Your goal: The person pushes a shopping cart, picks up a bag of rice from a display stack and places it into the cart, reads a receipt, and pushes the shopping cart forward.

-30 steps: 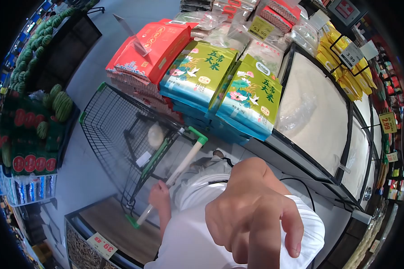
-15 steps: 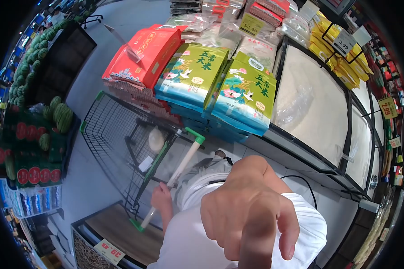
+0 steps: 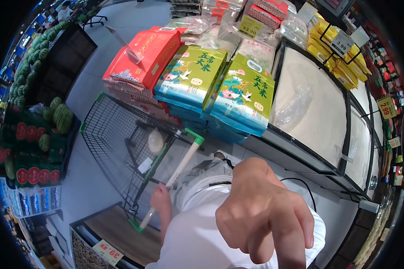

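My left hand is closed around the pale handlebar of a wire shopping cart with green trim. A whitish, rounded bundle shows inside the cart. Close to the camera, in front of my white shirt, is my raised right hand. Its index finger stretches down to the bottom edge of the view, while other fingers are curled. I see nothing held in it; the fingertip is cut off.
Green-and-blue rice bags and red rice bags are stacked ahead of the cart. To the right stands a black-edged bin of loose white grain. Watermelons lie on the left, and a wooden-topped display stands nearby.
My right hand has shifted a little to the right and turned slightly, its index finger now farther right. My left hand keeps its grip on the handlebar.
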`<state>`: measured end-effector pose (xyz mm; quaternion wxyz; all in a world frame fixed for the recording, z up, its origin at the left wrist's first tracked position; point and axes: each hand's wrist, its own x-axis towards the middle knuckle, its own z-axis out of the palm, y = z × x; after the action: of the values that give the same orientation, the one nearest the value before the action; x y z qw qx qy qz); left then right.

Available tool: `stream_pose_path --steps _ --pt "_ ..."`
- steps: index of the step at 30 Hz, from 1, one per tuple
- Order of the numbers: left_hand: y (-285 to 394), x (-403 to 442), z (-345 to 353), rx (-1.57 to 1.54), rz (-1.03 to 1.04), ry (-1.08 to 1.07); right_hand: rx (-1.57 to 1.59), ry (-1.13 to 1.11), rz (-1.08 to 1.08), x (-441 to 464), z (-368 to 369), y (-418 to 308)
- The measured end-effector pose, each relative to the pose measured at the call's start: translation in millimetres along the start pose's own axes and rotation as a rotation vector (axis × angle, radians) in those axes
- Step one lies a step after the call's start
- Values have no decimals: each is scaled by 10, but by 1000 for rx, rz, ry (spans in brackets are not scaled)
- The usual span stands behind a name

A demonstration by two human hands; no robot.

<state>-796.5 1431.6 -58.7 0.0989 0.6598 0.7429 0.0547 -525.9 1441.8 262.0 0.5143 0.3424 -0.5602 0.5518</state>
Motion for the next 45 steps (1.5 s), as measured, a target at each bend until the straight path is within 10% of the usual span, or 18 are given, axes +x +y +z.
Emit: stream_pose_path --steps 10,12,20,27,37,45 --pt "1 -134 -136 -93 23 -149 33 -371 138 99 -192 -158" --pt "64 -213 -193 -99 2 -167 -112 78 140 -172 52 -276" --pt "123 -486 15 -72 -86 -192 -595 696 0 -1077 -646 -1429" --pt "327 -844 195 21 -65 -102 -1079 1495 446 -2617 -1752 -2761" --pt "692 -1303 384 -45 29 -44 -1893 1178 1273 -4186 -2728 -3584" --pt "1895 -1166 -19 -184 -89 238 -1729 1060 1687 -4676 -3288 -3680"
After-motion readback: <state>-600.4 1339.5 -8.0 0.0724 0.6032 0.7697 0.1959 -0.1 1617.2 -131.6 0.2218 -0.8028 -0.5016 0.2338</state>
